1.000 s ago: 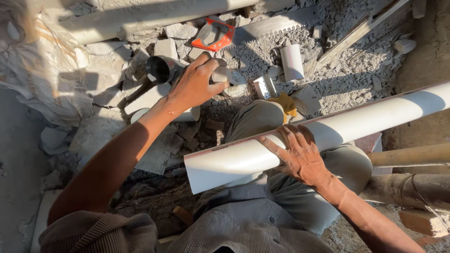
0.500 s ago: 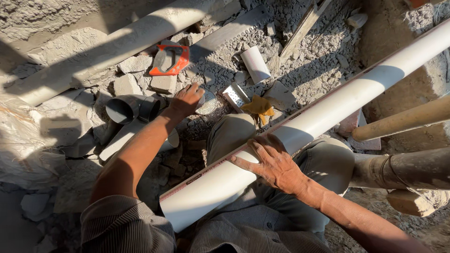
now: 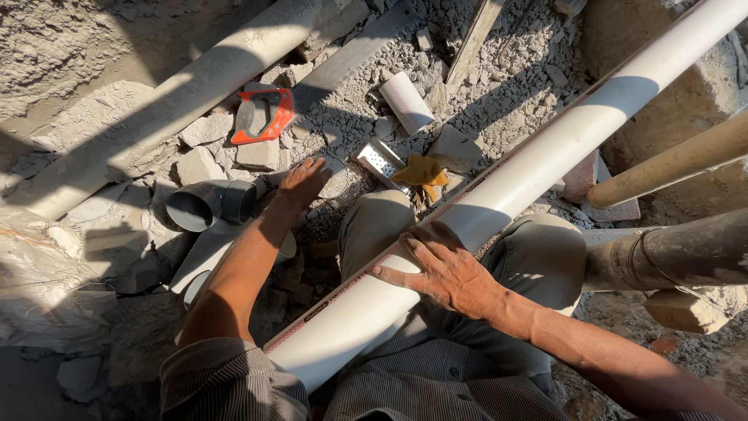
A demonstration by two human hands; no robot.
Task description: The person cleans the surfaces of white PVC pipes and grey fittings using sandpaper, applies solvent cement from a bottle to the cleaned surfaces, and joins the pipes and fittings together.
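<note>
A long white plastic pipe [image 3: 545, 156] lies slantwise across my lap, from lower left to upper right. My right hand [image 3: 444, 269] rests palm down on it with the fingers spread, holding it against my thigh. My left hand [image 3: 302, 183] stretches out over the rubble, fingers flat, with its tips at a small round grey disc [image 3: 337, 178]; whether it grips the disc I cannot tell. A grey pipe elbow [image 3: 206, 204] lies just left of that arm.
A red saw handle [image 3: 263, 114] sits on broken blocks. Nearby lie a short white pipe piece [image 3: 407, 101], a perforated metal strip [image 3: 380, 160] and a yellow cloth [image 3: 425, 170]. A second long pipe [image 3: 179, 93] runs along the upper left. Wooden poles [image 3: 678, 160] cross at right.
The view has drifted, so the rubble appears lower and to the right. My left hand has moved from the grey elbow's side to the round disc. My right hand stays on the pipe.
</note>
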